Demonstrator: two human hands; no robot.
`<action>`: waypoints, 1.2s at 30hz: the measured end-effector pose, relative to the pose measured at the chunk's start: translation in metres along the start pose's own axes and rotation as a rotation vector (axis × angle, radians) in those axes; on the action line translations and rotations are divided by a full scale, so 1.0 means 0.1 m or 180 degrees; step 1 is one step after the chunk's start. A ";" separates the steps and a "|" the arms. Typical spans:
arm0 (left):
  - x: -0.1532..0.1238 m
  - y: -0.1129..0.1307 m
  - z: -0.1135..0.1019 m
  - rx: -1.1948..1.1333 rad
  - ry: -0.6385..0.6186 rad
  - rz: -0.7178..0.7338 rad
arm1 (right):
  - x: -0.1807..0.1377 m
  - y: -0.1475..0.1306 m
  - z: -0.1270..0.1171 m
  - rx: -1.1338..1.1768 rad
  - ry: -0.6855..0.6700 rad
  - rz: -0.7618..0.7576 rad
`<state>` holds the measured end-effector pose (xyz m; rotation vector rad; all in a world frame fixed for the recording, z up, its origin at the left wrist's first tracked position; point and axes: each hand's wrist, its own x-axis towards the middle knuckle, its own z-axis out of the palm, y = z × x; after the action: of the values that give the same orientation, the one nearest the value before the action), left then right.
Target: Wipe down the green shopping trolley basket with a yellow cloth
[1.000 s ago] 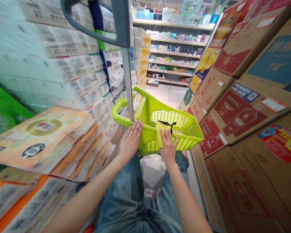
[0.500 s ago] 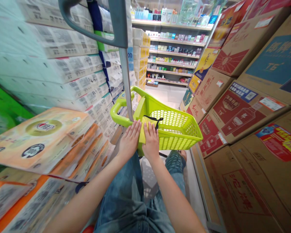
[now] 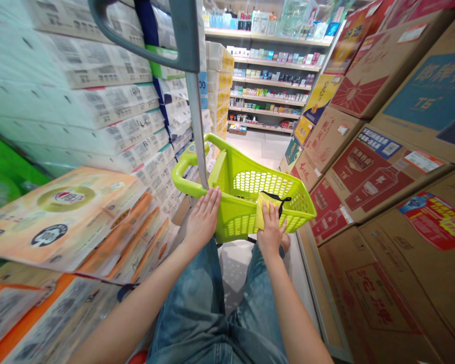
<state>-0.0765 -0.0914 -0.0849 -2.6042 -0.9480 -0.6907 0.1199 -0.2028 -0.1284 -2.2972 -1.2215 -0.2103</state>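
Store aisle: brown and red cartons (image 3: 387, 298) stacked on the right, white wrapped packs (image 3: 109, 106) on the left, shelving (image 3: 267, 36) with small goods at the far end. Orange box (image 3: 76, 217) on top of a low pile, near left. Between the person's legs in jeans (image 3: 197, 298): lime-green basket (image 3: 227, 215), grey metal pole (image 3: 197, 131) rising at its rear end, dark grip (image 3: 187, 45) on top.

Left hand (image 3: 202, 215) lies on the near rim just beside the pole's foot; fingers straight, together, laid flat, not curled. Right hand (image 3: 271, 230) presses the yellow cloth (image 3: 265, 198) against the near rim and outer side, toward the front end. Its fingers lie over the cloth, little finger apart; thumb hidden, so can't tell if the cloth is pinched. Black strap (image 3: 284, 200) sticks out past the cloth.

Progress: cloth work on the near rim looks under way, not finished. How much of the rim is done doesn't show; judging by cloth position, the far side and the inside may be left.

Counts: six shelf levels, one basket, one pole, one grip, two hands, one cloth, one strap. Cartons and packs run out of view, no reliable count.
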 end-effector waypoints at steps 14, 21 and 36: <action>0.00 0.03 0.02 -0.0132 0.0047 -0.0094 | 0.02 -0.61 -0.06 0.0089 -0.0232 -0.0818; 0.00 0.05 0.01 -0.0184 0.0019 -0.0123 | 0.00 0.06 -0.10 -0.0105 -0.0156 -0.0137; 0.00 0.05 0.00 -0.0266 0.0044 -0.0151 | 0.04 -0.74 -0.09 0.0232 -0.0277 -0.0812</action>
<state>-0.0731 -0.0954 -0.0859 -2.6529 -1.0006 -0.7752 0.0638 -0.1707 -0.0914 -2.1039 -1.5410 -0.1547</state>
